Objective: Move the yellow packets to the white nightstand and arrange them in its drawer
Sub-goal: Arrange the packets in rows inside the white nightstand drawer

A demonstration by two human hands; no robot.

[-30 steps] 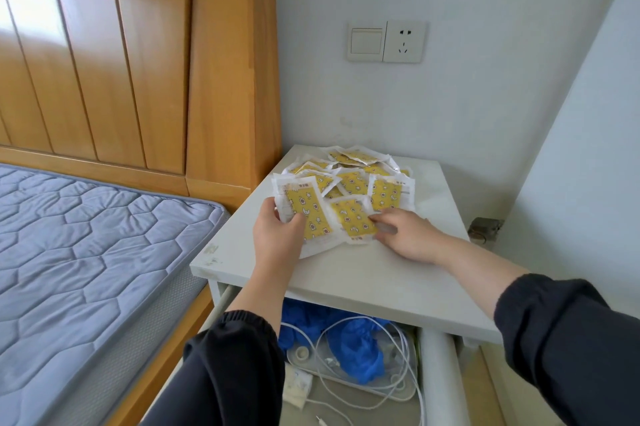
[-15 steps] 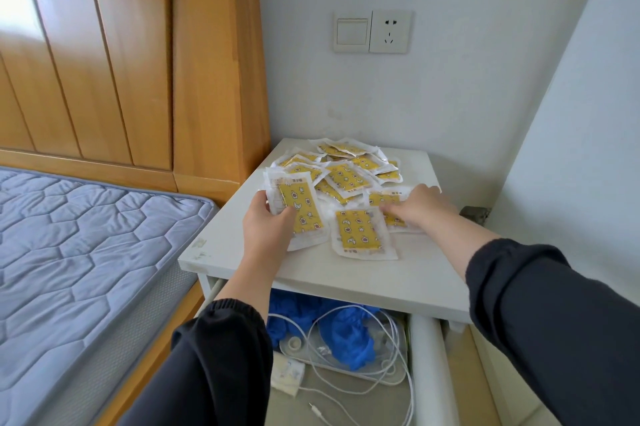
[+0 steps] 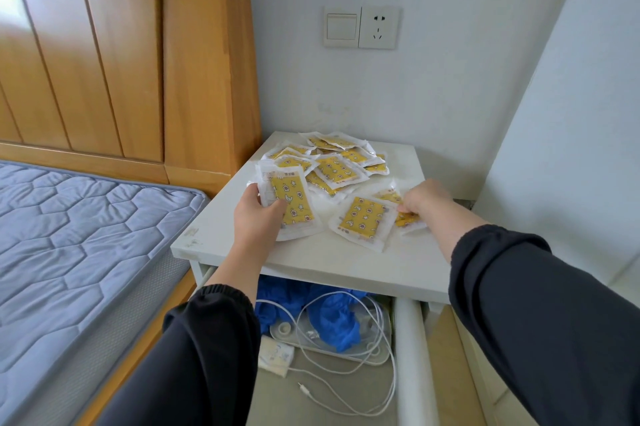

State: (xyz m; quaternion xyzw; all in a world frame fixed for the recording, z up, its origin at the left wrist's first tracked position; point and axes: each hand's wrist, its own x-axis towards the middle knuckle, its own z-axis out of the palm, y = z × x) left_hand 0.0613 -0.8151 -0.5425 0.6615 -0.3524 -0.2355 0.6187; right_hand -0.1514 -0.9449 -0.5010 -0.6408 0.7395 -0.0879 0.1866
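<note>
As two hands [image 3: 257, 217] [image 3: 427, 201] grip packets [image 3: 291, 201] [image 3: 405, 219], one lies between.

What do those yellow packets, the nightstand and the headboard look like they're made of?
Packets: likely thin plastic film, glossy, with crinkled clear edges. Nightstand: probably painted or laminated board, smooth white, scuffed corner. Headboard: wood or veneer, glossy, grain showing.

Bedroom, mattress [image 3: 86, 235], wooden headboard [image 3: 121, 54], nightstand [image 3: 346, 262]

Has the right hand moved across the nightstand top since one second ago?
Yes. The right hand went rightward, from the middle of the white nightstand top to near its right edge, where it pinches a yellow packet.
</note>
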